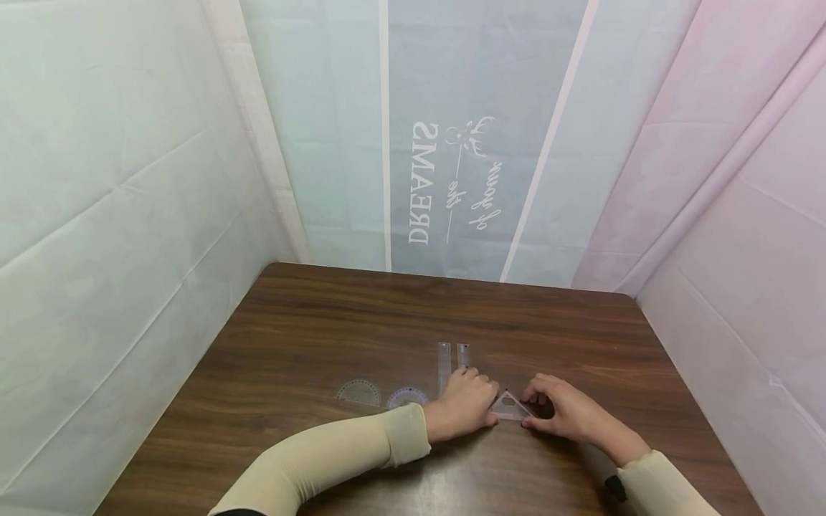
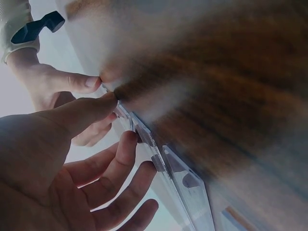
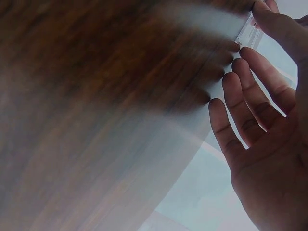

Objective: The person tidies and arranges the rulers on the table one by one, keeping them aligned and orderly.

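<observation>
A small clear set square (image 1: pixel 507 414) lies on the brown table, its top corner pointing away from me. My left hand (image 1: pixel 461 403) holds its left corner between thumb and index finger. At the right corner, my right hand (image 1: pixel 568 410) has its thumb and index finger on the edges. In the right wrist view, a clear strip of the set square (image 3: pixel 247 32) shows between that thumb and index finger. Left of the set square stand two clear rulers, one ruler (image 1: pixel 444 362) in fuller view and another ruler (image 1: pixel 463 354) partly hidden behind my left hand.
A clear half-round protractor (image 1: pixel 359 392) lies at the left of the row. Beside it is a purple-tinted protractor (image 1: pixel 408 396), partly covered by my left wrist. The wood-grain table (image 1: pixel 361 308) ends at a printed cloth backdrop (image 1: pixel 452 72), with pale cloth walls on both sides.
</observation>
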Motion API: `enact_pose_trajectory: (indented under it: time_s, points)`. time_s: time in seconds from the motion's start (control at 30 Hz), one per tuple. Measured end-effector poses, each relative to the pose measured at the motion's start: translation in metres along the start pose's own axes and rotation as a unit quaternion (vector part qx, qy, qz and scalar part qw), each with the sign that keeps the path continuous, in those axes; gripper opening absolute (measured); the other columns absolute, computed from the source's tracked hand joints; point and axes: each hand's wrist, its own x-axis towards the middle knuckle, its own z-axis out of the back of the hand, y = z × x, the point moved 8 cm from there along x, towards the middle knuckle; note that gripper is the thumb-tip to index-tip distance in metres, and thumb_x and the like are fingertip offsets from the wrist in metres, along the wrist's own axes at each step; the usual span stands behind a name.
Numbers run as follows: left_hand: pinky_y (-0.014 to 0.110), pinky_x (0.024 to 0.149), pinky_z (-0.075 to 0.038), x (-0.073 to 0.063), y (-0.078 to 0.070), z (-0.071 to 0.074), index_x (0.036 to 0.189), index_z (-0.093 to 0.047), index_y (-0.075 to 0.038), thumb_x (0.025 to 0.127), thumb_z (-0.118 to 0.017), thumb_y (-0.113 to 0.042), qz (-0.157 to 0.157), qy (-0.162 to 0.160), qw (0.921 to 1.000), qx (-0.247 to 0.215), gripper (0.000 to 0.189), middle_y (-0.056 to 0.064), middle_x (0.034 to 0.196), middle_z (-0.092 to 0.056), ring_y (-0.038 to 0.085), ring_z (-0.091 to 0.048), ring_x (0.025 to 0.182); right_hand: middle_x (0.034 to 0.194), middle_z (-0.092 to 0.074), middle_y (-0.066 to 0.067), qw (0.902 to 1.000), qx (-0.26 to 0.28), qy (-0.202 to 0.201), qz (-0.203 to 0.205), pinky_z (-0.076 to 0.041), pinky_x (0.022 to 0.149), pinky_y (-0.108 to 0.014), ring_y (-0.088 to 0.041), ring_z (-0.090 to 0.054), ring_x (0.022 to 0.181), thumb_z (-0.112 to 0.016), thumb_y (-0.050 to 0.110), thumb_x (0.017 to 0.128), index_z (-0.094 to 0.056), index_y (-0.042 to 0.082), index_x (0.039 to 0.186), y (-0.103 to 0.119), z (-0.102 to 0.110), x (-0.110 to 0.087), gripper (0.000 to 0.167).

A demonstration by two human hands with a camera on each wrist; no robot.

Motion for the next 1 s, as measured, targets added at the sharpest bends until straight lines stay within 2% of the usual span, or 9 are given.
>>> enact_pose_trajectory:
  time_s: [0.13,0.3,0.37,0.47,0.67,0.8,1.0]
  points:
    - [0.029,0.088,-0.052,-0.001,0.001,0.002,0.105,-0.076,-0.026,0.091,-0.080,-0.062,-0.002,-0.003,1.0000,-0.007,0.039,-0.011,0.101,-0.075,0.010,-0.067,0.094,0.100,-0.062,0.009,1.0000,0.001,0.005,0.000,-0.054,0.073,-0.027,-0.005,-0.058,0.086,-0.094,0.026,0.085,-0.070,0.018,0.105,0.000,0.000,0.000,0.033]
    - [0.026,0.080,-0.049,-0.001,0.009,0.005,0.104,-0.078,-0.027,0.094,-0.076,-0.063,-0.010,-0.022,0.9985,-0.049,0.037,-0.014,0.091,-0.070,0.007,-0.064,0.085,0.101,-0.062,0.009,0.9999,0.000,0.012,-0.005,-0.055,0.074,-0.028,-0.005,-0.059,0.087,-0.092,0.033,0.088,-0.069,0.019,0.106,0.001,0.001,0.000,0.032]
    - [0.026,0.081,-0.049,-0.002,0.014,0.008,0.107,-0.079,-0.028,0.096,-0.074,-0.061,-0.016,-0.028,0.9969,-0.071,0.035,-0.016,0.088,-0.067,0.005,-0.062,0.083,0.100,-0.062,0.009,0.9999,0.005,0.014,-0.008,-0.055,0.073,-0.028,-0.005,-0.059,0.087,-0.090,0.036,0.090,-0.070,0.019,0.106,0.002,0.002,0.001,0.031]
    - [0.027,0.086,-0.051,-0.003,0.024,0.011,0.116,-0.080,-0.028,0.100,-0.070,-0.059,-0.021,-0.036,0.9944,-0.097,0.037,-0.016,0.093,-0.068,0.004,-0.062,0.086,0.100,-0.063,0.009,0.9993,0.023,0.021,-0.022,-0.055,0.072,-0.028,-0.005,-0.059,0.086,-0.085,0.038,0.095,-0.071,0.018,0.109,0.001,0.003,0.002,0.028]
    - [0.033,0.098,-0.054,-0.008,0.056,0.015,0.127,-0.077,-0.023,0.105,-0.065,-0.057,-0.001,-0.035,0.9870,-0.156,0.042,-0.012,0.114,-0.076,0.007,-0.070,0.104,0.099,-0.065,0.011,0.9974,0.044,0.016,-0.054,-0.056,0.071,-0.029,-0.002,-0.061,0.086,-0.077,0.038,0.101,-0.071,0.016,0.112,-0.003,0.007,0.007,0.026]
    - [0.038,0.105,-0.053,-0.012,0.078,0.015,0.132,-0.074,-0.022,0.106,-0.061,-0.058,0.015,-0.032,0.9819,-0.186,0.046,-0.009,0.123,-0.074,0.011,-0.069,0.114,0.102,-0.066,0.011,0.9978,0.014,-0.010,-0.064,-0.059,0.078,-0.035,-0.006,-0.065,0.092,-0.076,0.039,0.102,-0.072,0.018,0.112,-0.004,0.014,0.010,0.024]
    - [0.043,0.108,-0.051,-0.022,0.114,0.012,0.138,-0.071,-0.020,0.106,-0.060,-0.059,0.041,-0.048,0.9806,-0.186,0.051,-0.002,0.135,-0.070,0.020,-0.066,0.124,0.110,-0.069,0.007,0.9962,-0.036,-0.041,-0.068,-0.058,0.089,-0.049,-0.020,-0.069,0.106,-0.077,0.039,0.101,-0.074,0.017,0.114,-0.007,0.025,0.014,0.026]
